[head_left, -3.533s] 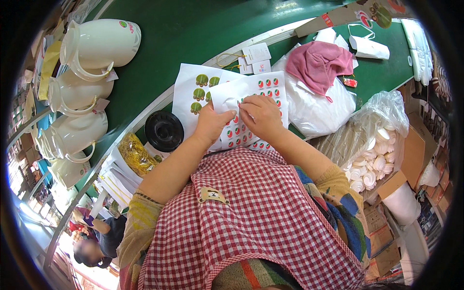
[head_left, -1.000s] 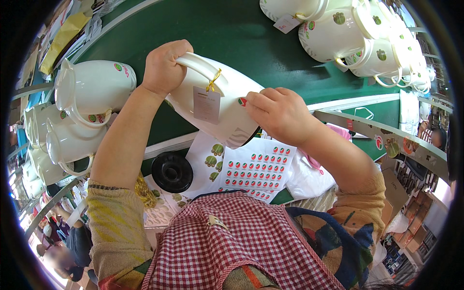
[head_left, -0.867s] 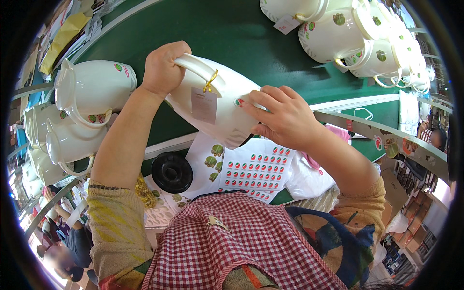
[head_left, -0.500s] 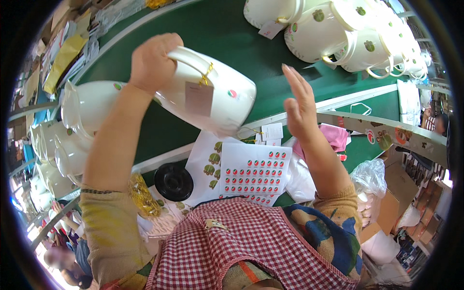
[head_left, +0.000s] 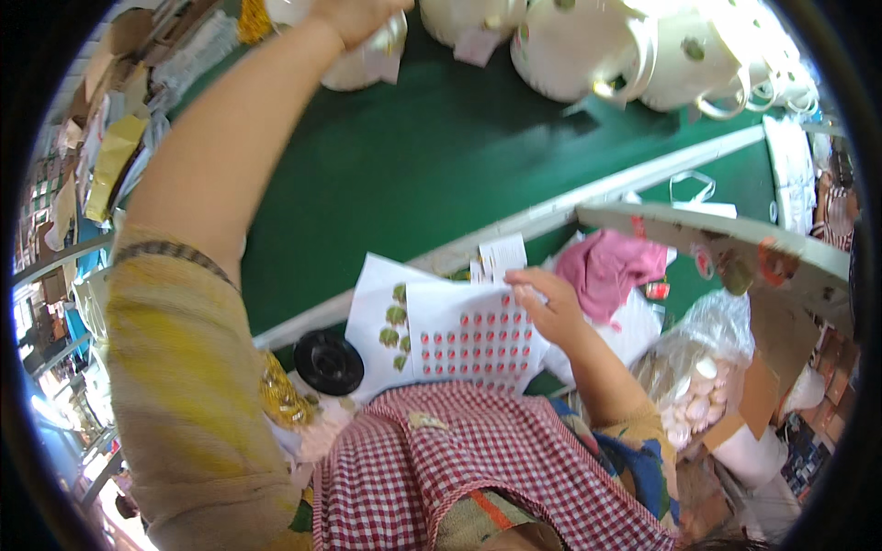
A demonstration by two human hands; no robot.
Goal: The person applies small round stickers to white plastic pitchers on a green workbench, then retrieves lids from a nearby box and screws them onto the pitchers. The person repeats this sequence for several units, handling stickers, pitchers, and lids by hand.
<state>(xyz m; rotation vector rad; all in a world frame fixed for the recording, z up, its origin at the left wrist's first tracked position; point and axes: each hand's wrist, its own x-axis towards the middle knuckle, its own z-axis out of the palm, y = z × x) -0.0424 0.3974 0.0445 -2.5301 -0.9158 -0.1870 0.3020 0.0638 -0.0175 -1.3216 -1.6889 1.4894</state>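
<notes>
At the top edge my left hand (head_left: 354, 16) is closed at a glossy white pitcher (head_left: 363, 66), its handle mostly hidden by the fingers. A paper tag (head_left: 381, 66) hangs from that pitcher. My right hand (head_left: 551, 310) has its fingers stretched out over the right edge of a sheet of small round red stickers (head_left: 450, 317); whether it touches the paper I cannot tell. Beneath that sheet lies another white sheet with green plant stickers (head_left: 395, 315). White hang tags (head_left: 503, 253) lie just beyond the fingers.
More white pitchers (head_left: 583, 50) stand along the far right of the green surface (head_left: 432, 174). A metal rail (head_left: 441, 248) crosses it. Nearer are a black round dish (head_left: 329, 363), gold ties (head_left: 283, 393), a pink cloth (head_left: 606, 275) and a bagged carton (head_left: 753, 386).
My left hand has carried the pitcher forward to the far side of the green surface. The right hand has come down and back to the sticker sheet.
</notes>
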